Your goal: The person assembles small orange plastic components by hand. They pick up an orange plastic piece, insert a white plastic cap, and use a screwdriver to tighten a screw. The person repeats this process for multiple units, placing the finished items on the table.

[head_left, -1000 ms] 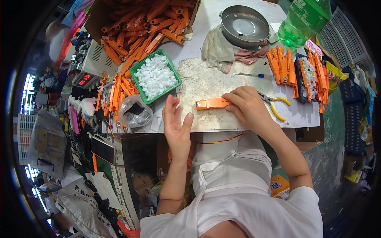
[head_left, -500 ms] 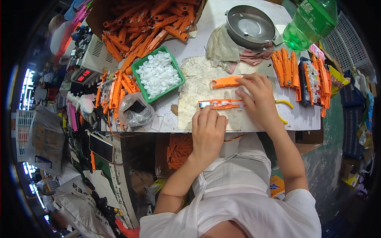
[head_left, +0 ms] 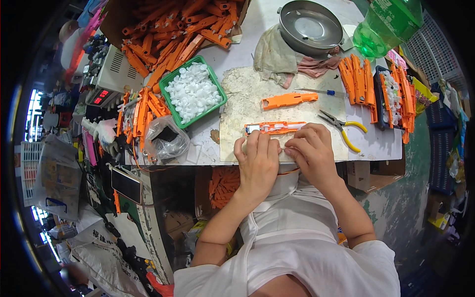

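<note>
On a worn pale board (head_left: 237,101) lies an orange plastic housing half (head_left: 278,127) with white and metallic small parts fitted inside. The fingers of my left hand (head_left: 259,161) are bent over its near edge, toward its left end. My right hand (head_left: 315,153) is closed at its right end, thumb and fingertips drawn together close to my left thumb; anything pinched there is too small to make out. Beyond it lies another orange housing piece (head_left: 289,100), touched by neither hand. A thin screwdriver with a blue handle (head_left: 330,92) and yellow-handled pliers (head_left: 350,129) lie to the right.
A green basket of white caps (head_left: 217,81) and a clear plastic bag (head_left: 167,141) stand left. Orange housings fill a box (head_left: 173,29) behind. A metal pan (head_left: 311,29), rag (head_left: 277,54), green bottle (head_left: 388,27) and stacked orange housings (head_left: 357,84) occupy the back and right.
My right hand has moved left and nearer to me, from above the far orange piece and the pliers to beside my left hand. The screwdriver and pliers are now uncovered.
</note>
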Available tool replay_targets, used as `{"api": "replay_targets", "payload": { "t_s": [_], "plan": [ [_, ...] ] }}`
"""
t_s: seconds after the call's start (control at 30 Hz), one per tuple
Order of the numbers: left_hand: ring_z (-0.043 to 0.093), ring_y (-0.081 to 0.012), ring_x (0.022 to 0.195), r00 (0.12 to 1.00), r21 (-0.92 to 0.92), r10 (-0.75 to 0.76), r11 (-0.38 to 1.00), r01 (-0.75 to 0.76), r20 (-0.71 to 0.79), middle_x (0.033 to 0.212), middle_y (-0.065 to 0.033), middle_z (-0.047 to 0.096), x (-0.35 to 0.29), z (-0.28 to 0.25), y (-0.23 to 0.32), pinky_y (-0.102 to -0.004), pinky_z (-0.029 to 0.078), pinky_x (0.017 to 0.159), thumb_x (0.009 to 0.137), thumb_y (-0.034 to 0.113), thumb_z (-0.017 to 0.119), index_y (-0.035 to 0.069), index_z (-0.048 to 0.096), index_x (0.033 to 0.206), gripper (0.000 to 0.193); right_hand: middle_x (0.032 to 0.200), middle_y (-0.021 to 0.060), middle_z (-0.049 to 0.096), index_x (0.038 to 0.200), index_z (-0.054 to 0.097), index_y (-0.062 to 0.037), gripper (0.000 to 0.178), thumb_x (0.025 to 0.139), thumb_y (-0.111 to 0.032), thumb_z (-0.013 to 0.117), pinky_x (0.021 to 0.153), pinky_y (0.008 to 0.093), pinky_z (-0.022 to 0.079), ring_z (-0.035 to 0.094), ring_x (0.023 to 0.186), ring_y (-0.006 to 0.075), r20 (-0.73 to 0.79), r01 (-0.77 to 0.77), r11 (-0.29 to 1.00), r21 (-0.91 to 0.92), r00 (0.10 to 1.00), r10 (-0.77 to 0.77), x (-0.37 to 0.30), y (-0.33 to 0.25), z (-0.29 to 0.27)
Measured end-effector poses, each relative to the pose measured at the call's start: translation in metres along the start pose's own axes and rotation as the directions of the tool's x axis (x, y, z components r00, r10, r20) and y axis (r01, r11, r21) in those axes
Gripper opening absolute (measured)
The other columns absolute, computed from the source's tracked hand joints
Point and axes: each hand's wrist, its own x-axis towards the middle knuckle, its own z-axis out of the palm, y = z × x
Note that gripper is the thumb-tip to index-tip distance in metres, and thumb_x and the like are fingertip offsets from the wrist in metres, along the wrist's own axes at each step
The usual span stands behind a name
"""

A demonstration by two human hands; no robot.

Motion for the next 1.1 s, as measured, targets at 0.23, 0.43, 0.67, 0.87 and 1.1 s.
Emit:
{"api": "replay_targets", "payload": {
  "t_s": [0.23,0.43,0.67,0.87,1.1],
  "plan": [
    [0.043,-0.0216,0.112,1.000,0.044,0.013,0.999,-0.013,-0.009,0.102,-0.0065,0.052,-0.002,0.003,-0.001,-0.0507,0.020,0.102,0.081,0.015,0.060,0.007,0.057,0.087,0.010,0.092,0.0068,0.054,0.084,0.058,-0.0054,0.016,0.070,-0.008,0.065,0.091,0.0434,0.035,0.048,0.100,0.0278,0.123,0.077,0.993,-0.093,0.990,-0.065,0.002,-0.001,0.004],
    [0.043,-0.0214,0.113,1.000,0.024,0.020,1.000,-0.020,0.013,0.104,-0.0059,0.052,-0.003,0.001,-0.005,-0.0522,0.019,0.103,0.081,0.015,0.060,0.007,0.057,0.089,0.012,0.096,0.0114,0.053,0.089,0.055,-0.0024,0.018,0.072,-0.008,0.057,0.100,0.0441,0.029,0.047,0.104,0.0276,0.257,0.191,0.908,-0.373,0.962,-0.097,0.005,-0.012,0.007],
    [0.045,-0.0243,0.106,1.000,-0.161,0.003,0.987,-0.003,-0.002,0.098,-0.0045,0.052,-0.001,-0.010,-0.010,-0.0505,0.022,0.100,0.076,0.009,0.066,0.008,0.060,0.086,0.012,0.096,0.0126,0.052,0.091,0.053,-0.0024,0.018,0.074,-0.008,0.055,0.099,0.0432,0.028,0.046,0.105,0.0280,0.249,0.159,0.929,-0.335,0.966,-0.076,0.002,-0.015,0.006],
    [0.045,-0.0252,0.103,1.000,-0.249,-0.025,0.968,0.021,-0.013,0.096,-0.0045,0.052,-0.001,-0.012,-0.011,-0.0477,0.025,0.097,0.076,0.011,0.067,0.009,0.062,0.085,0.011,0.094,0.0115,0.050,0.091,0.052,-0.0036,0.020,0.071,-0.003,0.058,0.093,0.0421,0.031,0.046,0.101,0.0284,0.188,0.074,0.989,-0.129,0.981,-0.049,0.004,-0.013,0.004],
    [0.045,-0.0258,0.103,0.997,-0.263,-0.057,0.964,0.042,-0.050,0.095,-0.0041,0.052,-0.005,-0.013,-0.013,-0.0460,0.026,0.097,0.077,0.013,0.067,0.011,0.065,0.088,0.012,0.091,0.0057,0.053,0.089,0.057,-0.0074,0.014,0.077,-0.008,0.064,0.087,0.0398,0.034,0.048,0.096,0.0253,0.081,0.027,0.990,-0.137,0.997,-0.016,0.005,-0.008,0.001]
  ]
}}
